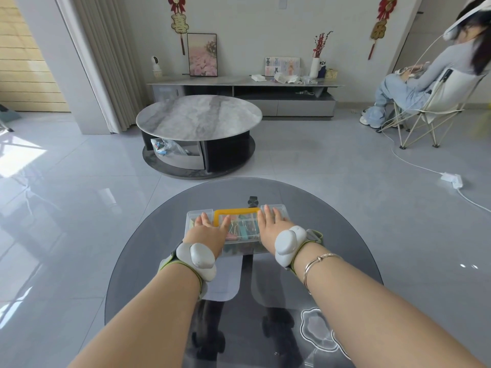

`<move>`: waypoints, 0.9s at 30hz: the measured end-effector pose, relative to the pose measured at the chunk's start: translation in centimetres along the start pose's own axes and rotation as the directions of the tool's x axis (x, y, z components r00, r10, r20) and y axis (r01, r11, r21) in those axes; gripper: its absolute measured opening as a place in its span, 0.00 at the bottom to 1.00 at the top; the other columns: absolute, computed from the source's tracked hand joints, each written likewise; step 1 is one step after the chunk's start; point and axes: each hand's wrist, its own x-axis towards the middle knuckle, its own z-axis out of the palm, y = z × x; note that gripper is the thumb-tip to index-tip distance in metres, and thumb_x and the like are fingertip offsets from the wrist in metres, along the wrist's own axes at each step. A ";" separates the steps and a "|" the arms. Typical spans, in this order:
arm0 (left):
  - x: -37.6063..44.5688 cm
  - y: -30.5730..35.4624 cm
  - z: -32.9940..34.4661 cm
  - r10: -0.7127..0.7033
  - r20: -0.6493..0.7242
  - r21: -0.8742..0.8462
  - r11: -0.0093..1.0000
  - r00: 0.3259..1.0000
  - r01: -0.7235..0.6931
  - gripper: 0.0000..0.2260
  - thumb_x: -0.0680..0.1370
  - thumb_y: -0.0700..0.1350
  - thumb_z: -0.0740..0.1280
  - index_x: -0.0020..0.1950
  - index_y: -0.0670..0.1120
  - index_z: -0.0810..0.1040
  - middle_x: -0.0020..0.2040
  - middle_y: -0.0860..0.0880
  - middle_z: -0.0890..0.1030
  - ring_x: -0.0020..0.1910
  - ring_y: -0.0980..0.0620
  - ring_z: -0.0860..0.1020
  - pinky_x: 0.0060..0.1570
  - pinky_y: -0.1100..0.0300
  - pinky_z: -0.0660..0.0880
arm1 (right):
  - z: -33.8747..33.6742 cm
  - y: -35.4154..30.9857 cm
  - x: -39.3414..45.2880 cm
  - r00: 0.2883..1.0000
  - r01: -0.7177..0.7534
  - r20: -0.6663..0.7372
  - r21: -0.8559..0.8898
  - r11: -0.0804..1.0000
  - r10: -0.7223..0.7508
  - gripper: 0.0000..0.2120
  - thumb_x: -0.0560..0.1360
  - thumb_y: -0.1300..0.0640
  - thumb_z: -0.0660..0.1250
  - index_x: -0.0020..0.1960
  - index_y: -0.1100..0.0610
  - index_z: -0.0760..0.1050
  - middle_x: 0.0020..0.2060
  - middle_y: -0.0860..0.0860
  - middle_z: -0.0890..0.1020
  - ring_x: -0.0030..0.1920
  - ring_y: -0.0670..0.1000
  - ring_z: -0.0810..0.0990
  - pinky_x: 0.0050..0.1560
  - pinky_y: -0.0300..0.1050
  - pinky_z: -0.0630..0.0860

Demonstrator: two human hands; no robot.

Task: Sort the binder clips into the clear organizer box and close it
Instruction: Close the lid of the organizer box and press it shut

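The clear organizer box (237, 229) sits mid-desk (148, 251), long axis left to right, binder clips (240, 228) inside. Left hand (208, 229) and right hand (272, 225) lie flat on its lid, fingers (267, 212) straight, gripping nothing, flanking the yellow handle (236, 211).

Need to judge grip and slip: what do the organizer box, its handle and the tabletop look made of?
Organizer box: clear hard plastic, glossy; the clips show through it.
Handle: opaque yellow plastic, probably rigid.
Tabletop: smoked grey glass, it seems; glossy, with the base visible through it.
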 end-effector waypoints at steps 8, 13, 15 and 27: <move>0.1 -0.4 -0.4 0.026 0.004 0.015 1.000 1.000 -0.026 0.40 0.79 0.36 0.62 0.77 0.48 0.35 0.75 0.29 0.49 0.75 0.34 0.53 0.67 0.49 0.65 | 0.1 0.2 0.7 0.999 0.004 0.033 0.007 1.000 -0.004 0.26 0.81 0.67 0.43 0.76 0.65 0.35 0.76 0.62 0.40 0.77 0.63 0.43 0.74 0.57 0.54; 0.8 -0.9 -0.5 0.036 -0.009 0.019 0.999 0.999 -0.036 0.38 0.80 0.39 0.62 0.78 0.48 0.37 0.74 0.28 0.52 0.74 0.33 0.56 0.67 0.49 0.64 | 0.0 -0.1 1.4 1.000 -0.008 0.018 0.032 0.999 0.008 0.27 0.81 0.66 0.44 0.76 0.65 0.36 0.76 0.62 0.40 0.77 0.63 0.43 0.74 0.58 0.56; 1.1 -0.9 -0.8 0.040 0.001 0.043 0.998 0.999 -0.040 0.37 0.80 0.40 0.62 0.78 0.48 0.38 0.73 0.28 0.53 0.73 0.33 0.57 0.67 0.49 0.64 | 0.0 -0.1 1.7 1.000 -0.015 0.005 0.043 0.999 0.015 0.26 0.81 0.66 0.44 0.76 0.65 0.36 0.76 0.62 0.40 0.77 0.63 0.43 0.74 0.58 0.56; 5.4 -1.8 -2.5 0.077 0.068 0.110 0.990 0.995 -0.084 0.30 0.81 0.34 0.51 0.77 0.43 0.37 0.74 0.28 0.54 0.74 0.31 0.52 0.72 0.45 0.56 | 1.7 0.4 7.1 0.941 0.052 -0.335 0.279 0.959 0.047 0.33 0.74 0.71 0.43 0.72 0.64 0.28 0.75 0.68 0.52 0.74 0.59 0.62 0.68 0.52 0.69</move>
